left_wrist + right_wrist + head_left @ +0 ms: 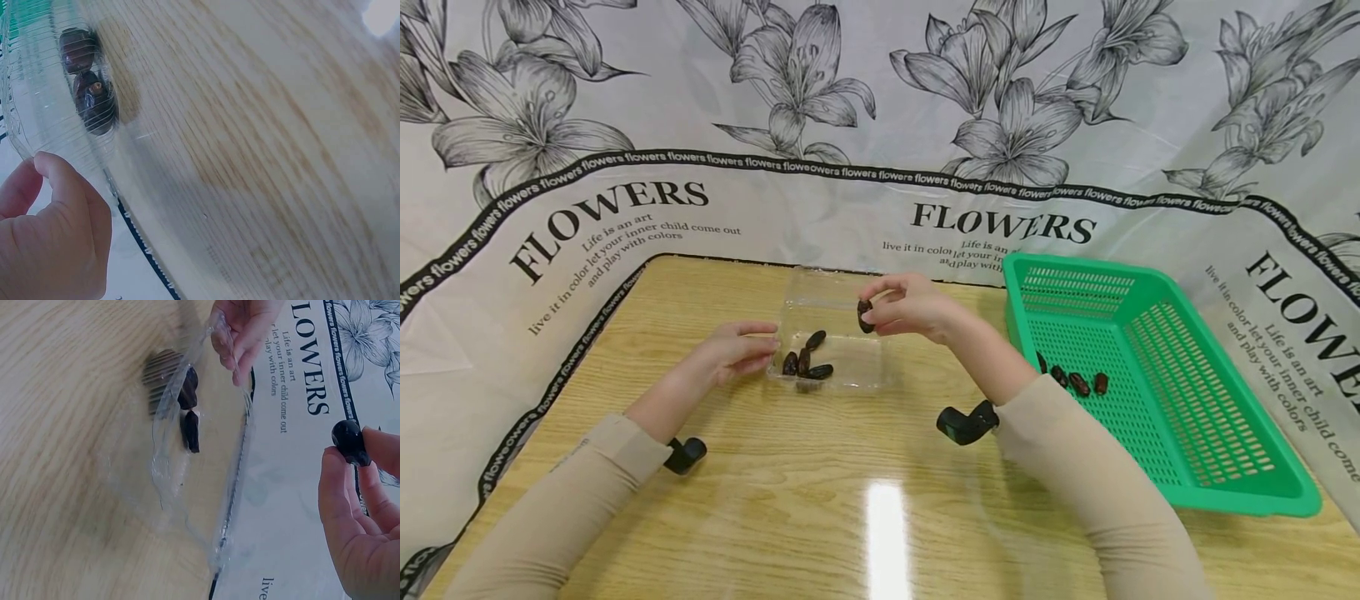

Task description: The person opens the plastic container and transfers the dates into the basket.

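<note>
A clear plastic box (861, 362) with its lid raised at the back stands on the table, with several dark brown dates (804, 362) in its left part. My left hand (741, 352) is at the box's left side; in the left wrist view, thumb and forefinger pinch the clear edge (24, 150). Between the thumb and fingertips of my right hand (917, 310) is a single date (865, 317), held up over the box's right part. The right wrist view shows this glossy date (350, 442) away from the box wall (159, 456).
A green slotted basket (1217, 350) sits at the table's right, several dates (1079, 384) lying on its floor. Flower-printed cloth (820, 208) rises behind the wooden table (790, 492). Black wrist-worn devices (967, 422) show below both forearms.
</note>
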`<act>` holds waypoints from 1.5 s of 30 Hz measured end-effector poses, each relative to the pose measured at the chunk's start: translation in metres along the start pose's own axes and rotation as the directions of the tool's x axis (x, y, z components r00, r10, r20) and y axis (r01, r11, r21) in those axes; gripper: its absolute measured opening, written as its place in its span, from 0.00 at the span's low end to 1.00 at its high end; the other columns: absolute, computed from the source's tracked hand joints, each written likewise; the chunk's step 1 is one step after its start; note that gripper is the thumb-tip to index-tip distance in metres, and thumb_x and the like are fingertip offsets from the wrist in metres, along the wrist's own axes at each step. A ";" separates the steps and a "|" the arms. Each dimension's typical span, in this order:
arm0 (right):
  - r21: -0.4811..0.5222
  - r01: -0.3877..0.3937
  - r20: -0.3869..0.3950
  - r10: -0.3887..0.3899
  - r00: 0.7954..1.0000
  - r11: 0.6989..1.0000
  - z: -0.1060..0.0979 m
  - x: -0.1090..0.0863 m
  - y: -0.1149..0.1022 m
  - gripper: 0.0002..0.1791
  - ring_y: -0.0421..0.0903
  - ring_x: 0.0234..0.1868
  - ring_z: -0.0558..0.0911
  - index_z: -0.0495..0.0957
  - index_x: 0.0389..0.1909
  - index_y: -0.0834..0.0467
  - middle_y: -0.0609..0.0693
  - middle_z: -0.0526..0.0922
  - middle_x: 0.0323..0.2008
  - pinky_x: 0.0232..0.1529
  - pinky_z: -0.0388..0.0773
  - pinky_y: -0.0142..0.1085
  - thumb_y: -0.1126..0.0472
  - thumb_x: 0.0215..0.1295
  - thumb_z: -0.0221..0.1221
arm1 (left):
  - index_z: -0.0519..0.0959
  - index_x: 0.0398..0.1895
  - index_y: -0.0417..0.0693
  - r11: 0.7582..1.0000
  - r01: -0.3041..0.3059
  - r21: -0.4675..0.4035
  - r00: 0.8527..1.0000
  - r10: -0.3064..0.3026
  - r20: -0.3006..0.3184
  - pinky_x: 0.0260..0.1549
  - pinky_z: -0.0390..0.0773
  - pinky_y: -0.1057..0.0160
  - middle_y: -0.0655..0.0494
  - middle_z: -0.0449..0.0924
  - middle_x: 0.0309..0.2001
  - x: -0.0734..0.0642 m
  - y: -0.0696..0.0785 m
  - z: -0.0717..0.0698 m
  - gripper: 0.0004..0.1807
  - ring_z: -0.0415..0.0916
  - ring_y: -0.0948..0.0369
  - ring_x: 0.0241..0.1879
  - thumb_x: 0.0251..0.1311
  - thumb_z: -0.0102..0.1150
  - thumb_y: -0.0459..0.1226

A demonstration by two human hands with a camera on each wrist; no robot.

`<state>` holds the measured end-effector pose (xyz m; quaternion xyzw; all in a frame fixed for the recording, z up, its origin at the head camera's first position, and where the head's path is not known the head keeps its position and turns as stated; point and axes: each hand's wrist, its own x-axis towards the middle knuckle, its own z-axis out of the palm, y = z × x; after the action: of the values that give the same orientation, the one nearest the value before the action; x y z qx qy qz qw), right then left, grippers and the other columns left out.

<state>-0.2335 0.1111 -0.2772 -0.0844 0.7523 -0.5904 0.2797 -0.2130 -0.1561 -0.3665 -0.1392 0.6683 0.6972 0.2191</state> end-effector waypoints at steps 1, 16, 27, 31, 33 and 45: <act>-0.003 0.004 0.001 -0.004 1.000 1.000 -0.002 -0.002 -0.001 0.21 0.43 0.30 0.80 0.68 0.54 0.70 0.52 0.79 0.31 0.42 0.81 0.40 0.76 0.59 0.56 | 0.61 0.66 0.36 1.000 0.000 -0.001 1.000 0.000 -0.001 0.29 0.79 0.74 0.55 0.79 0.34 0.000 0.000 0.000 0.29 0.78 0.67 0.30 0.61 0.55 0.27; -0.010 0.017 -0.033 -0.017 0.999 1.000 -0.037 -0.025 0.000 0.19 0.43 0.33 0.82 0.67 0.53 0.70 0.50 0.81 0.33 0.43 0.80 0.39 0.75 0.59 0.56 | 0.61 0.66 0.36 1.000 0.012 -0.010 1.000 -0.012 -0.007 0.29 0.79 0.74 0.54 0.78 0.34 -0.001 0.000 0.000 0.29 0.78 0.66 0.29 0.61 0.55 0.27; -0.022 0.002 -0.074 -0.003 0.997 1.000 -0.067 -0.043 0.003 0.22 0.42 0.35 0.82 0.65 0.55 0.68 0.48 0.82 0.33 0.44 0.80 0.38 0.73 0.60 0.56 | 0.61 0.67 0.36 1.000 0.011 0.000 1.000 -0.011 -0.002 0.28 0.79 0.74 0.56 0.78 0.31 0.000 -0.001 0.000 0.29 0.77 0.67 0.28 0.62 0.54 0.27; -0.020 -0.002 -0.097 0.000 0.995 1.000 -0.080 -0.052 0.006 0.22 0.42 0.36 0.82 0.66 0.55 0.67 0.46 0.82 0.34 0.45 0.80 0.38 0.73 0.60 0.57 | 0.61 0.66 0.36 1.000 0.008 0.005 1.000 -0.008 -0.005 0.28 0.79 0.75 0.55 0.78 0.33 0.001 0.000 0.000 0.29 0.77 0.67 0.28 0.62 0.54 0.27; -0.017 -0.004 -0.103 0.002 0.995 1.000 -0.086 -0.056 0.008 0.22 0.42 0.37 0.82 0.66 0.55 0.67 0.46 0.82 0.34 0.46 0.79 0.38 0.72 0.60 0.58 | 0.61 0.67 0.36 1.000 0.006 0.005 1.000 -0.006 -0.002 0.28 0.79 0.74 0.56 0.78 0.31 0.001 -0.001 0.000 0.29 0.77 0.67 0.28 0.62 0.54 0.27; 0.009 -0.034 -0.157 0.035 0.987 0.999 -0.124 -0.085 0.023 0.14 0.42 0.37 0.80 0.71 0.48 0.58 0.45 0.81 0.34 0.48 0.78 0.38 0.70 0.62 0.58 | 0.61 0.67 0.37 1.000 0.000 0.024 1.000 0.000 0.004 0.30 0.79 0.74 0.54 0.78 0.37 0.001 -0.001 -0.002 0.29 0.77 0.67 0.30 0.62 0.54 0.28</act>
<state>-0.2226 0.2608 -0.2536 -0.0237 0.7714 -0.5929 0.2299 -0.2136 -0.1575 -0.3681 -0.1351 0.6762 0.6893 0.2219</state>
